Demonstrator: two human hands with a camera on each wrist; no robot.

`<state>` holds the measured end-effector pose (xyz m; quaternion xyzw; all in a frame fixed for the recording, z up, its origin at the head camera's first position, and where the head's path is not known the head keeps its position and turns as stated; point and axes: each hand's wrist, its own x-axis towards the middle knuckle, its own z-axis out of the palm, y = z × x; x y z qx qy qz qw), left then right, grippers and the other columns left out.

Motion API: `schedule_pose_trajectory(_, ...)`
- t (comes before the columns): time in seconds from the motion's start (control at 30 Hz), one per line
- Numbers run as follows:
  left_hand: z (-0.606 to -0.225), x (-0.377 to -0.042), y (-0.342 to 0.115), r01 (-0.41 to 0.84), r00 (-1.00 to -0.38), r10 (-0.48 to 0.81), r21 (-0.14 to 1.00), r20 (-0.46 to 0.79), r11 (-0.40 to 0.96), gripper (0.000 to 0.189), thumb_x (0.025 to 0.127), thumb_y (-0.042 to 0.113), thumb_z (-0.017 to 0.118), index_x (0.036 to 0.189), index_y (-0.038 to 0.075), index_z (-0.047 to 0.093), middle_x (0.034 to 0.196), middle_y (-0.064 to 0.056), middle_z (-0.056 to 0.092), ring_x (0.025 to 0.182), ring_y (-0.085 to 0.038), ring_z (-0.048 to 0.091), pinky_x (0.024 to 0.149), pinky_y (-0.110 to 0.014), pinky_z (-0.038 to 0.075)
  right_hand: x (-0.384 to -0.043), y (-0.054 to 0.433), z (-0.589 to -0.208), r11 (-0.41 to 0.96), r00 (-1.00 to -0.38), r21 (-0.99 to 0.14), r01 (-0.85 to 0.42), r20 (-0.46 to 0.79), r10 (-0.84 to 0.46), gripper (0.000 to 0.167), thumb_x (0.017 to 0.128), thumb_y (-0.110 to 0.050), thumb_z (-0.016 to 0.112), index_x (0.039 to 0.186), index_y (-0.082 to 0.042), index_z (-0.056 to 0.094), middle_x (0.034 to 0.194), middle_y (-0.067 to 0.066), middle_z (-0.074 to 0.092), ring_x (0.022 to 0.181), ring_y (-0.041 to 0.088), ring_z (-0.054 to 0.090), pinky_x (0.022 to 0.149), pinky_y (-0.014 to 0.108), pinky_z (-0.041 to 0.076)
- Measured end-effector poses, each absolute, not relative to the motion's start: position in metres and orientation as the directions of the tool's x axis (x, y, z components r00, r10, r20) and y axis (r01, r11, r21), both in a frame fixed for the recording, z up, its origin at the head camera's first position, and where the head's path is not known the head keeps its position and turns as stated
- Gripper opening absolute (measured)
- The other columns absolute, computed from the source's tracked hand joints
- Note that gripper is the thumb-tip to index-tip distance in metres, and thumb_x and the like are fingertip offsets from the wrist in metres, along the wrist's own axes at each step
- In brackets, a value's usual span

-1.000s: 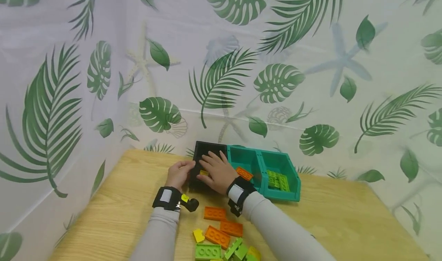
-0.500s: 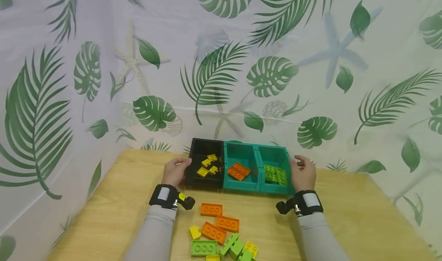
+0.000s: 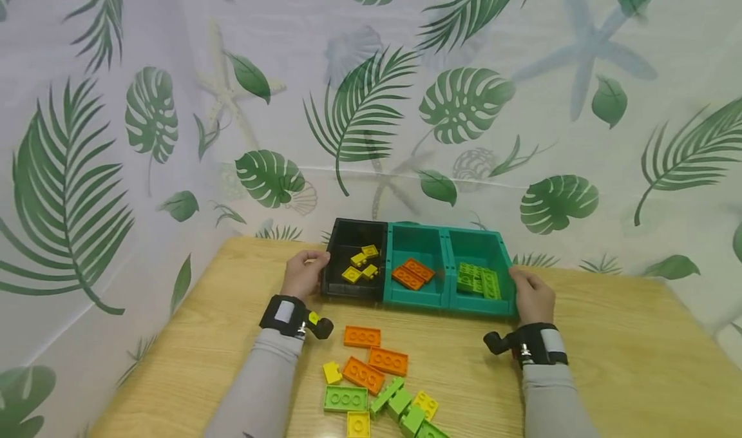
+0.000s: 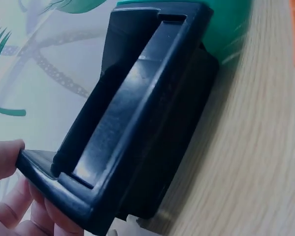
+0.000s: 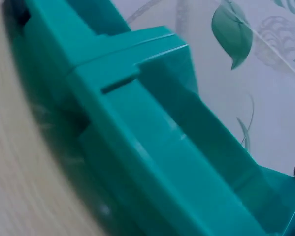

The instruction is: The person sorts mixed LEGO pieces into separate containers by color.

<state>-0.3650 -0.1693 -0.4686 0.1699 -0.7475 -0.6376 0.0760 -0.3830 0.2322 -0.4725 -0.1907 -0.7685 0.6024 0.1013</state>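
Observation:
In the head view a black bin (image 3: pixel 353 291) and two teal bins (image 3: pixel 414 299) stand joined in a row near the wall. My left hand (image 3: pixel 304 274) grips the black bin's left side wall; in the left wrist view the thumb (image 4: pixel 4 160) lies on one face of its rim, the other fingers underneath. At the row's other end my right hand (image 3: pixel 533 296) holds the right teal bin's (image 3: pixel 481 306) outer wall, only fingertips showing in the right wrist view. Yellow bricks (image 3: pixel 359 262) lie in the black bin, orange bricks (image 3: pixel 413 274) in the middle, green bricks (image 3: pixel 478 279) at right.
Loose toy bricks lie on the wooden table (image 3: pixel 191 354) in front of the bins: orange bricks (image 3: pixel 388 361), yellow bricks (image 3: pixel 332 372) and green bricks (image 3: pixel 346 399). A leaf-patterned sheet (image 3: pixel 377 103) hangs right behind the bins.
My right hand has moved from over the black bin to the right end of the row and taken hold there. The left hand has stayed at the black bin. The head view has shifted slightly.

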Motion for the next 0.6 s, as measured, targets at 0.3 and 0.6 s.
schedule_pose_trajectory(0.3,-0.441,-0.352,-0.163,0.047,-0.945,-0.191,0.685,0.267,0.727,0.023,0.091,0.025,0.071,0.106,0.009,0.065,0.087,-0.010,0.062,0.076,-0.024,0.058,0.063,-0.033,0.043,-0.387,0.232,-0.479,0.159,-0.902,-0.972,0.176,-0.095,0.420,0.054,0.094,-0.048,0.058,0.126,-0.004,0.064,0.117,0.001,0.059,0.099,0.012,0.050,0.088,0.030,0.039)
schedule_pose_trajectory(0.6,-0.437,-0.300,-0.124,0.464,-0.852,0.511,0.287,-0.114,0.838,0.039,0.084,0.008,0.075,0.121,0.018,0.067,0.111,-0.001,0.065,0.100,-0.017,0.060,0.089,-0.032,0.050,-0.391,0.233,-0.483,0.168,-0.900,-0.978,0.123,-0.039,0.435,0.050,0.093,-0.046,0.061,0.117,-0.003,0.069,0.089,-0.019,0.059,0.090,0.007,0.050,0.082,0.027,0.039)
